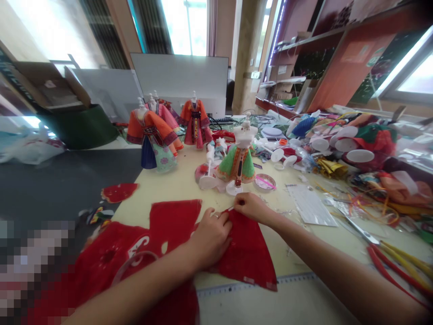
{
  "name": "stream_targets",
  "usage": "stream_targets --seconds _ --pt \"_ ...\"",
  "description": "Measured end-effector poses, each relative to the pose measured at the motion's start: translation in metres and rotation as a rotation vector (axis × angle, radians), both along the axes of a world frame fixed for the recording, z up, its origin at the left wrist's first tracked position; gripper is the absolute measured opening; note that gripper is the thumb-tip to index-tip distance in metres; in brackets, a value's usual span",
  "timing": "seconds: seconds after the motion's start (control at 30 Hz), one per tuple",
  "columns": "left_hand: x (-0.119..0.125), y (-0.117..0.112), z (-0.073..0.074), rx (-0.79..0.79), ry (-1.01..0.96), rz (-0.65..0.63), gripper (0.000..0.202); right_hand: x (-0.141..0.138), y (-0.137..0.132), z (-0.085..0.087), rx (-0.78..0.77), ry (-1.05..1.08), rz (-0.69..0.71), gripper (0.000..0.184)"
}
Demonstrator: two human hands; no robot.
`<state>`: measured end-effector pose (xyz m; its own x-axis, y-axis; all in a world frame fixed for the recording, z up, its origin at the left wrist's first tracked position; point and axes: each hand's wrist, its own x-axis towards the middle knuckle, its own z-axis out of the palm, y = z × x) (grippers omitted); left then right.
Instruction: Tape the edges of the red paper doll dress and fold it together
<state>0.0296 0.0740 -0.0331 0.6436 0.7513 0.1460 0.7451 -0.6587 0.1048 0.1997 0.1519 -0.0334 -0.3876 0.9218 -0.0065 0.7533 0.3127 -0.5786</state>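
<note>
Now pressing red cloth (252, 250) against the yellow table (189, 178) with the left hand (213, 234), fingers bent over its upper left part. Cannot tell about any grip beneath those fingertips. At the cloth's top edge, holding the right hand (248, 207) with thumb and forefinger closed together, apparently pinching a thin pale strip (231, 208); too small to identify. Main risk, as judged: creasing or skewing of the cloth, from uneven pull on the right or too light a press on the left. Second risk: loss of the strip from the pinch, given its small size. Third: knocking of the green-skirted doll (237, 162), just beyond the right knuckles, by any forward push. Also possible: dragging of the neighbouring red piece (174, 219), close by on the left, through a sweep of the left forearm (145, 284). Noted at the cloth's lower edge: measuring tape (233, 289), partly covered. Low concern: scissors (369, 238), well apart at far right.
</note>
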Motion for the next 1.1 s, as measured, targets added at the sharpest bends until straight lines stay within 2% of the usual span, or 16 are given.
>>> stream_targets --seconds 0.63,0.93,1.1 --pt "0.007 -0.002 0.004 0.004 0.046 0.026 0.04 -0.004 -0.001 -0.003 0.055 -0.109 -0.029 0.013" --pt "0.006 0.004 0.002 0.018 0.032 0.02 0.039 -0.01 -0.006 0.007 0.062 -0.309 -0.067 0.015" --pt "0.005 0.004 0.003 0.018 0.028 0.014 0.043 -0.012 -0.005 0.011 0.045 -0.443 -0.032 0.014"
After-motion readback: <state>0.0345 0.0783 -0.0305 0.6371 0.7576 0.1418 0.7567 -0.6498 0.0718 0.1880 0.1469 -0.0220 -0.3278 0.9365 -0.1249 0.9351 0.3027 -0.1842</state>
